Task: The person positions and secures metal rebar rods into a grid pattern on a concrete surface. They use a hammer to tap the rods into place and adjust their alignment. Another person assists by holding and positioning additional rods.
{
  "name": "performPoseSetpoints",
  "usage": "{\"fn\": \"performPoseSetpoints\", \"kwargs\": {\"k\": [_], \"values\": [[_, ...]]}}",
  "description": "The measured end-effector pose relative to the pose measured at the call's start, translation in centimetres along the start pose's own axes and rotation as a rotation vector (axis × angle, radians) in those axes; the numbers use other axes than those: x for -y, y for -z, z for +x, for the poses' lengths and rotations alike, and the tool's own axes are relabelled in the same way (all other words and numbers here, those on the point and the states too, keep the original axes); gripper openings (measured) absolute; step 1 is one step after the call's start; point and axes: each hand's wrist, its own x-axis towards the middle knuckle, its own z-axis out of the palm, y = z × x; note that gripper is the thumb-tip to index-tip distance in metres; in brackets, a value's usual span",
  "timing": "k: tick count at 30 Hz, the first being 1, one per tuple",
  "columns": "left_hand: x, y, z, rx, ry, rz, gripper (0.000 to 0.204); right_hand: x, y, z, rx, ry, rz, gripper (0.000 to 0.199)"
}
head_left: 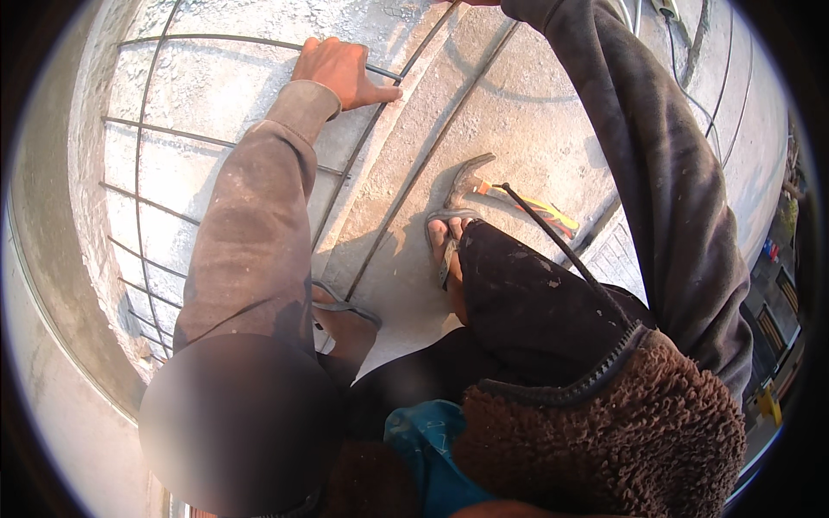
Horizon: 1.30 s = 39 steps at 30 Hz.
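My left hand is closed over a thin steel rebar of the grid. Its thumb stretches to where this bar meets a long slanting rebar. Only a sliver of my right hand shows at the top edge, close to the upper end of that slanting bar. Its fingers are cut off by the picture's edge. Beside my sandalled foot a claw hammer lies on the concrete, its yellow and orange handle pointing right.
More crossing rebars spread to the left, up to a raised concrete edge. Another long bar runs between my feet. A thin cable lies at upper right. From my jacket a dark cord hangs across the hammer's handle.
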Motion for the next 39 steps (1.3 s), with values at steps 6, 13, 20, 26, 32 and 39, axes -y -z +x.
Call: {"fn": "performPoseSetpoints", "kwargs": {"k": [6, 13, 20, 26, 32, 39], "values": [[-0.2, 0.4, -0.2, 0.016, 0.012, 0.013, 0.070, 0.4, 0.7, 0.6, 0.053, -0.108, 0.021, 0.064], [0.1, 0.4, 0.2, 0.061, 0.018, -0.040, 0.063, -0.2, -0.4, 1.8, -0.003, -0.103, 0.173, 0.068], [-0.1, 0.6, 0.1, 0.078, 0.034, -0.069, 0.058, -2.0, -3.2, 1.2, -0.542, 0.129, 0.460, 0.038], [-0.1, 0.6, 0.1, 0.110, 0.024, -0.151, 0.054, -8.8, -4.4, -0.5, -0.869, -0.453, 0.538, 0.009], [0.9, -0.2, 0.1, 0.028, -0.021, -0.168, 0.051, -7.7, -7.0, -1.1, -0.649, -0.448, 0.558, 0.013], [1.5, 1.3, -0.3, -0.086, -0.058, -0.239, 0.055, -5.2, -8.4, -1.1, -0.598, -0.443, 0.631, 0.024]]}}
